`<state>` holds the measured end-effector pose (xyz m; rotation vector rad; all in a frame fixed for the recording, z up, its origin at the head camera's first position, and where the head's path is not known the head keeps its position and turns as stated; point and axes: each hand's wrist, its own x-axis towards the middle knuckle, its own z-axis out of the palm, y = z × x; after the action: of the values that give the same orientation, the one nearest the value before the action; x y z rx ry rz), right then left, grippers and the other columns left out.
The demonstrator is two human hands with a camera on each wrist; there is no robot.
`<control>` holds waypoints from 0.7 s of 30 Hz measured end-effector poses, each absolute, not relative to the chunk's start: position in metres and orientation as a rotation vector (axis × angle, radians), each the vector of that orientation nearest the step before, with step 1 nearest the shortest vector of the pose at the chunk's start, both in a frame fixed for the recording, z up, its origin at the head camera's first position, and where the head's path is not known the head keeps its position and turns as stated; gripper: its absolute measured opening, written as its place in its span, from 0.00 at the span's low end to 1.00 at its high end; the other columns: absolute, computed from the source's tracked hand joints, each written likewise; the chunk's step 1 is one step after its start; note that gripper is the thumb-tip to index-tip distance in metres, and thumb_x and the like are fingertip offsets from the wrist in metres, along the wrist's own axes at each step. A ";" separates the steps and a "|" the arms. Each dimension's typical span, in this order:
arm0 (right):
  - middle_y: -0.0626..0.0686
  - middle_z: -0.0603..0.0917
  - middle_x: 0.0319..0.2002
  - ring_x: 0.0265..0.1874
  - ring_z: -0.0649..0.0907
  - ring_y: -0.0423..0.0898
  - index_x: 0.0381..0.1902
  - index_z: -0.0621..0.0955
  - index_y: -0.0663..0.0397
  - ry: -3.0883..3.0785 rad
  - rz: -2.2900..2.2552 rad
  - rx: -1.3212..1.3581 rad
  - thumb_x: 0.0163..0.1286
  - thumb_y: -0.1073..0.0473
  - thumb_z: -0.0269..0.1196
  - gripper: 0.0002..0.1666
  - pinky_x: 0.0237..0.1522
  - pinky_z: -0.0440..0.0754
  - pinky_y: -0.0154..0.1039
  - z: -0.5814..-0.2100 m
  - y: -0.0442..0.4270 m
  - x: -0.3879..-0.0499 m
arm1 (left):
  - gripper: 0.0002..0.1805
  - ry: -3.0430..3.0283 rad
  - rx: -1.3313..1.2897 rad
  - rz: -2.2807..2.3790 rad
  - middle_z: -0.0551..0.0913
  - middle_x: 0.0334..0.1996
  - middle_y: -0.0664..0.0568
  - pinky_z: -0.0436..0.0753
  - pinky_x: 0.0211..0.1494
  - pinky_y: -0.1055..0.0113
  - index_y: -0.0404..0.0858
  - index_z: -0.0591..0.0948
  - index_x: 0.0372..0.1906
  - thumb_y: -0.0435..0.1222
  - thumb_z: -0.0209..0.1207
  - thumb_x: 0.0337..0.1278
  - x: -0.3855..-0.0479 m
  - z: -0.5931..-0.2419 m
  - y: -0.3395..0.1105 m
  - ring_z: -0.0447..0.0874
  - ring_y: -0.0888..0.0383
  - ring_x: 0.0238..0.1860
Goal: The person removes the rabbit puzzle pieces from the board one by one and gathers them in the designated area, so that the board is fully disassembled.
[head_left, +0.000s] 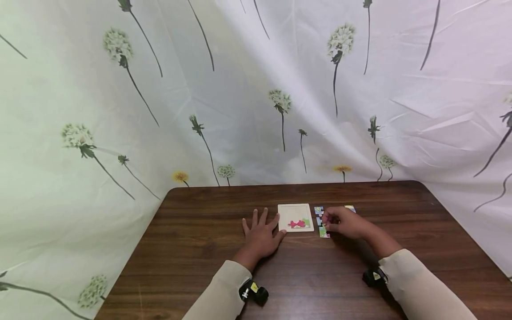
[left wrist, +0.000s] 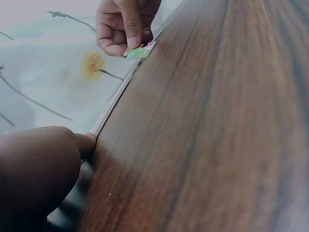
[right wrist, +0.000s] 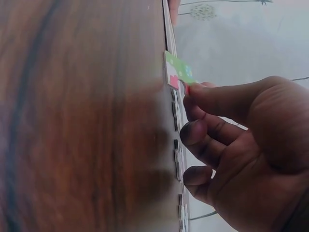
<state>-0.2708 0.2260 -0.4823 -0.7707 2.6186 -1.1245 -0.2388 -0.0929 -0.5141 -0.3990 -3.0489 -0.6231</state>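
Note:
My right hand (head_left: 346, 223) pinches a green jigsaw piece (right wrist: 179, 67) with a pink corner between thumb and finger. The piece is tilted up, and the left wrist view shows the same green piece (left wrist: 140, 52) under the fingertips. My left hand (head_left: 261, 238) lies spread on the table, thumb and forefinger at the left edge of a white square puzzle tray (head_left: 292, 205). Pink and green pieces (head_left: 298, 223) sit in the tray's lower right part. Loose blue pieces (head_left: 318, 210) lie right of the tray, some partly hidden by my right hand.
The dark wooden table (head_left: 200, 249) carries the tray and pieces near its far side. Another loose piece (head_left: 350, 208) lies beyond my right hand. A white cloth (head_left: 240, 111) printed with dandelions hangs behind the table. Black wrist cameras (head_left: 256, 293) are strapped at both sleeves.

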 end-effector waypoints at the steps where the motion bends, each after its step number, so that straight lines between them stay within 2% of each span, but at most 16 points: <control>1: 0.50 0.85 0.36 0.36 0.81 0.41 0.43 0.84 0.61 2.618 -1.119 -0.769 0.76 0.70 0.67 0.02 0.41 0.80 0.35 -0.483 0.226 -0.271 | 0.35 -3.048 -0.399 -0.627 0.58 0.89 0.41 0.42 0.83 0.19 0.54 0.71 0.84 0.61 0.53 0.82 -0.239 -0.514 -0.093 0.45 0.31 0.90; 11: 0.47 0.86 0.37 0.38 0.82 0.38 0.42 0.85 0.55 2.712 -1.064 -0.761 0.76 0.68 0.69 0.04 0.42 0.81 0.36 -0.484 0.226 -0.274 | 0.35 -3.048 -0.408 -0.620 0.57 0.89 0.41 0.42 0.83 0.19 0.54 0.70 0.85 0.61 0.52 0.83 -0.241 -0.513 -0.093 0.44 0.31 0.90; 21: 0.48 0.85 0.36 0.35 0.80 0.39 0.42 0.85 0.57 2.695 -1.096 -0.778 0.76 0.68 0.70 0.03 0.40 0.79 0.35 -0.484 0.224 -0.278 | 0.35 -3.041 -0.415 -0.639 0.57 0.89 0.40 0.42 0.82 0.18 0.53 0.71 0.84 0.61 0.53 0.82 -0.239 -0.511 -0.093 0.45 0.30 0.90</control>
<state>-0.2775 0.2242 -0.4837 -0.7781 2.6952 -1.0960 -0.2391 -0.0929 -0.5110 -0.4153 -3.0407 -0.6387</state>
